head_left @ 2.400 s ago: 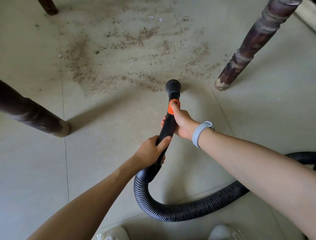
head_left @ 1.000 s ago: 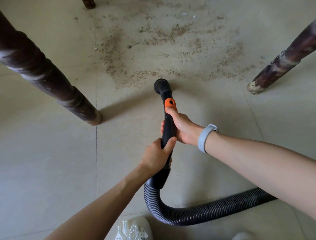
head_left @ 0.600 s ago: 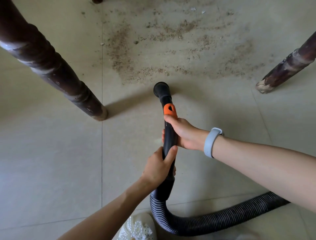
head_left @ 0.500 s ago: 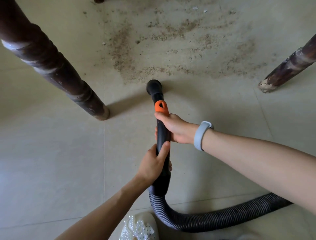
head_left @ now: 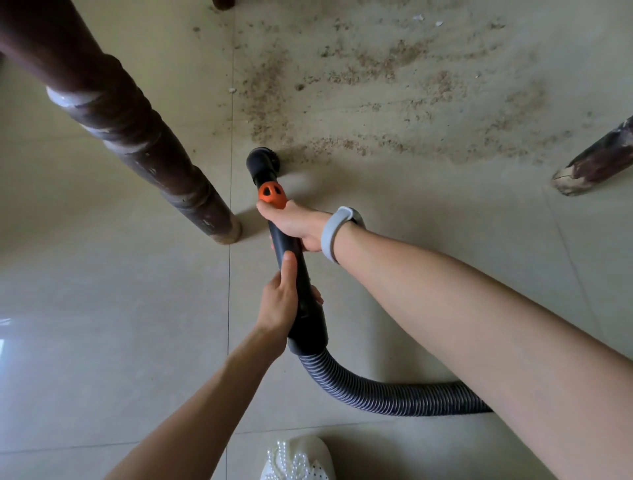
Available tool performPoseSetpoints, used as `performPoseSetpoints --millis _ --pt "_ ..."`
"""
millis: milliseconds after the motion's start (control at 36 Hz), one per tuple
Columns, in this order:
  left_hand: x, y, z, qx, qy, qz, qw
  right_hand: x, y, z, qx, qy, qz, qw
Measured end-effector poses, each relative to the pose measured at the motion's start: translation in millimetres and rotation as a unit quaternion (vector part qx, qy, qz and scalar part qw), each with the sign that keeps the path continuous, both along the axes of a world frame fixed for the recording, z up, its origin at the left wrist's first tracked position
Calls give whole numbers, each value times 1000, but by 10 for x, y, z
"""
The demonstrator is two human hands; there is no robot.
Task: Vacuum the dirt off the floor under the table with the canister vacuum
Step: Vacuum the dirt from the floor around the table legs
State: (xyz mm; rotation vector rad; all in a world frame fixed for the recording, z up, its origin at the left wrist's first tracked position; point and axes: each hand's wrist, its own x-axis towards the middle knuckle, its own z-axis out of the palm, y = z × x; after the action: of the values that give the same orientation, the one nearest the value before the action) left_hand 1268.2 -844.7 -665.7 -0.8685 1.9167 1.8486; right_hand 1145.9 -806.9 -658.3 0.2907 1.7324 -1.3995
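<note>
Both hands hold the black vacuum wand (head_left: 294, 263). My right hand (head_left: 298, 226) grips it just below the orange slider (head_left: 272, 194), with a grey band on the wrist. My left hand (head_left: 279, 301) grips the lower part, thumb lying along the tube. The round nozzle (head_left: 263, 163) sits on the pale tile floor at the near-left edge of the brown dirt patch (head_left: 387, 102). A ribbed grey hose (head_left: 394, 394) curves from the wand off to the right behind my right forearm. The canister is out of view.
A dark turned table leg (head_left: 144, 140) stands close left of the nozzle. Another table leg (head_left: 592, 164) stands at the right edge, and a third leg foot (head_left: 222, 3) shows at the top. My white beaded shoe (head_left: 298, 459) is at the bottom.
The nozzle has moved forward and to the left, from bare tile to the near edge of the dirt. Both hands kept their grip on the wand. The view shifted closer to the left leg.
</note>
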Motion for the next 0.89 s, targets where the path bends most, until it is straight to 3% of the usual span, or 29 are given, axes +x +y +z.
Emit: performPoseSetpoints --millis 250,528,889 --pt "-348 -15 17 -16 14 -32 999 -198 85 55 -18 29 -91 995" --pt "-86 28 -23 -9 6 -74 997 51 257 -128 -46 -15 -130 990" --pt "-16 281 0 4 6 -171 985 165 703 -334 7 0 -208 978"
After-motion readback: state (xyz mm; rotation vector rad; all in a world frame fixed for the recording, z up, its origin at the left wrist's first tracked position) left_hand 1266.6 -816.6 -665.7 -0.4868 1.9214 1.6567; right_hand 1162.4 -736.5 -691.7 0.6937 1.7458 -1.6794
